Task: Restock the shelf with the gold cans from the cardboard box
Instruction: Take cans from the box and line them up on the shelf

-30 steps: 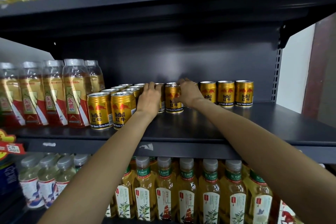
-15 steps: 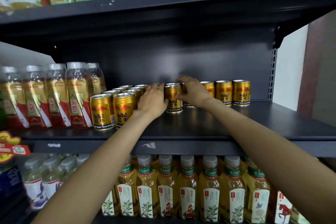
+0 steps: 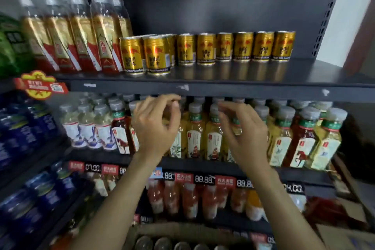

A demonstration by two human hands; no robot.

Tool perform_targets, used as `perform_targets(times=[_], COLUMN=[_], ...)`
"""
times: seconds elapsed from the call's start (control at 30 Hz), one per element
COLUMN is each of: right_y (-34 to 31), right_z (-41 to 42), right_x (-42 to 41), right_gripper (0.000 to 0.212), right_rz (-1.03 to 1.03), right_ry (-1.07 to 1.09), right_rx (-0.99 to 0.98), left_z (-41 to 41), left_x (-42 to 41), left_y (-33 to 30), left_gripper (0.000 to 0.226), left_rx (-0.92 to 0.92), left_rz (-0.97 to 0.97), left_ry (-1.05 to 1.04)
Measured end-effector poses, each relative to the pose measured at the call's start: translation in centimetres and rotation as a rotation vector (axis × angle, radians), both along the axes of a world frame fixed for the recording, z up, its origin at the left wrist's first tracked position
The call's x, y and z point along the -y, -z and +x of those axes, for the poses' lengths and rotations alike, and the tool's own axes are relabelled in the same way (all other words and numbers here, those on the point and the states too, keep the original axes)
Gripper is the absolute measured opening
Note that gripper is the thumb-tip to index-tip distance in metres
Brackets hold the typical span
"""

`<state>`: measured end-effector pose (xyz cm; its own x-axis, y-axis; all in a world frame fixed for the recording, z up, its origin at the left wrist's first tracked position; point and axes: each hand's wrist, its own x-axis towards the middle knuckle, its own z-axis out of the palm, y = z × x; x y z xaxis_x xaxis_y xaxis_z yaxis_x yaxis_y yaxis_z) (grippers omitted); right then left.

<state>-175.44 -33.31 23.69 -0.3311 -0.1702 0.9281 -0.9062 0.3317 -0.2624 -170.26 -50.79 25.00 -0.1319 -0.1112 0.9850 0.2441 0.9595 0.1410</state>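
Left hand (image 3: 156,126) and right hand (image 3: 243,134) both empty, fingers loosely curled, held side by side in front of the tea bottles (image 3: 194,134), below the shelf (image 3: 223,87) edge. Box (image 3: 182,231) at bottom of frame, can tops (image 3: 162,244) visible inside. Farther up, gold cans (image 3: 223,47) stand upright in a row along the shelf, two more at the front left beside the red-gold bottles (image 3: 81,34).
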Motion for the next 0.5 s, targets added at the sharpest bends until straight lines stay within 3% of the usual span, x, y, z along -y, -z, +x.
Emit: perform_targets(times=[0.1, 0.23, 0.33, 0.5], right_y=[6.1, 13.9, 18.7, 24.5], right_z=[2.9, 5.6, 7.8, 12.0], right_x=[-1.0, -3.3, -5.7, -10.1], right_gripper=[0.020, 0.023, 0.025, 0.036], right_rz=[0.137, 0.400, 0.552, 0.750], right_ry=[-0.029, -0.012, 0.000, 0.082], right_rx=[0.136, 0.450, 0.685, 0.967], left_z=[3.4, 7.2, 10.5, 15.9], left_x=[-0.4, 0.0, -0.3, -2.4], left_y=[5.7, 14.1, 19.4, 25.8], left_gripper=[0.021, 0.014, 0.018, 0.031], left_rx=[0.214, 0.821, 1.163, 1.439], left_rz=[0.126, 0.224, 0.246, 0.319], left_ry=[0.115, 0.142, 0.179, 0.279])
